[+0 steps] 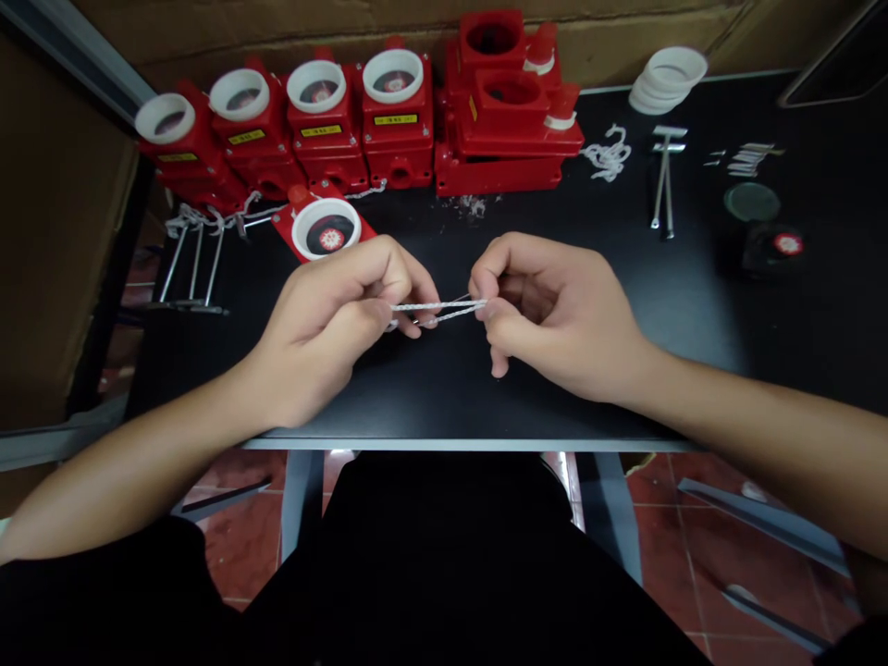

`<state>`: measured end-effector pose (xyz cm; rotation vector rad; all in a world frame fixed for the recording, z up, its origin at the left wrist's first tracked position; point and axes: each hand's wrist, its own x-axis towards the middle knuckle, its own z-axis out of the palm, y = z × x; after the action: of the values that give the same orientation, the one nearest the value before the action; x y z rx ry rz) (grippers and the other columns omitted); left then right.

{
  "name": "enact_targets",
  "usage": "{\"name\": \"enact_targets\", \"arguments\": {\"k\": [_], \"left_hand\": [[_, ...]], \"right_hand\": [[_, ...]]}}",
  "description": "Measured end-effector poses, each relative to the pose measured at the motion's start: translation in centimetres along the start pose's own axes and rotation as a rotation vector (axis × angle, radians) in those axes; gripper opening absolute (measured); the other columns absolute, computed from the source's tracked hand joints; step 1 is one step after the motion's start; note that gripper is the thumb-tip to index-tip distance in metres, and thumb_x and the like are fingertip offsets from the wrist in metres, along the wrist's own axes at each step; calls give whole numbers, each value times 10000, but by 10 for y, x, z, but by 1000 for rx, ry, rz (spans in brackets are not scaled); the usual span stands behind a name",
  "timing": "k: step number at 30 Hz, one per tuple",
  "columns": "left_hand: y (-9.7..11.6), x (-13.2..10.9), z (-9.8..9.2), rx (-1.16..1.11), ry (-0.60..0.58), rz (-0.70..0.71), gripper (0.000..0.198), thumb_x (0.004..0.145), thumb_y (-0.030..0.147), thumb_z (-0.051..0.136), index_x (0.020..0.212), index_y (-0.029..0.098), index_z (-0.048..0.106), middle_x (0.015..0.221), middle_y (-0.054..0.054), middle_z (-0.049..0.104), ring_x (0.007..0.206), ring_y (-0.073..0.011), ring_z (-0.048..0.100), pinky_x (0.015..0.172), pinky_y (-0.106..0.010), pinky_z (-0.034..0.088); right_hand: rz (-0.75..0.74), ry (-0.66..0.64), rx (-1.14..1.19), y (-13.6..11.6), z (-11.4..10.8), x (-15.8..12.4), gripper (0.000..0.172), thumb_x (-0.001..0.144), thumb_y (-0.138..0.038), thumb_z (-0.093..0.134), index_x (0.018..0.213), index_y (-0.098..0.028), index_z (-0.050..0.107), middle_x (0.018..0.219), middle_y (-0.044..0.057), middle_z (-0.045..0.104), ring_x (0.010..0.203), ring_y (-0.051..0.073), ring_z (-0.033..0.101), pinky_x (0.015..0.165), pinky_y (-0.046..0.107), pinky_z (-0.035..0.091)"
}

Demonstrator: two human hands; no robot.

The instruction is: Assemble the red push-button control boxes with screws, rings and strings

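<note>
Between my two hands a thin white braided cord (pixel 444 306) is drawn out in two strands, close above the black table. My left hand (pixel 339 319) pinches the cord between thumb and forefinger at its left side. At the other side my right hand (pixel 548 310) pinches the point where the strands meet, its fingertips closed. A small shiny bit shows by the left fingertips, too small to name. Just behind my left hand lies a red box with a white ring (pixel 326 228) around a dark round window, partly covered by the hand.
Several red boxes with white rings (pixel 319 125) line the back left. Open red housings (pixel 503 111) stand beside them. Further right are loose white cord (pixel 609 155), T-shaped metal tools (pixel 666 180), stacked white rings (pixel 667 79), small metal pins (pixel 753 159) and a glass disc (pixel 752 201).
</note>
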<state>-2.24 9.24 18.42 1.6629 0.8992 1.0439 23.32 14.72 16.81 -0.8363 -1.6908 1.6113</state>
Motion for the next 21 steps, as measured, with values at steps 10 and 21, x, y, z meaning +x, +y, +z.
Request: {"name": "enact_targets", "arguments": {"k": [10,21], "left_hand": [[10,1,-3,235,27,-59,46,1138,227,721,1140,272,730,1098,-25,814,900,-195,819,809,-340,676],[15,-1,-1,300,-40,-58,285,1021,111,696,1243,289,693,1212,-21,834,918,-161,864,848,-289,712]], "right_hand": [[9,-12,-18,-1,-8,2,215,892,-195,855,897,-247,647,831,-31,647,570,107,657,484,243,609],[-368,-79,-617,14,-21,6,233,997,-103,674,1186,-221,744,1106,61,799,688,140,602,640,328,486]]}}
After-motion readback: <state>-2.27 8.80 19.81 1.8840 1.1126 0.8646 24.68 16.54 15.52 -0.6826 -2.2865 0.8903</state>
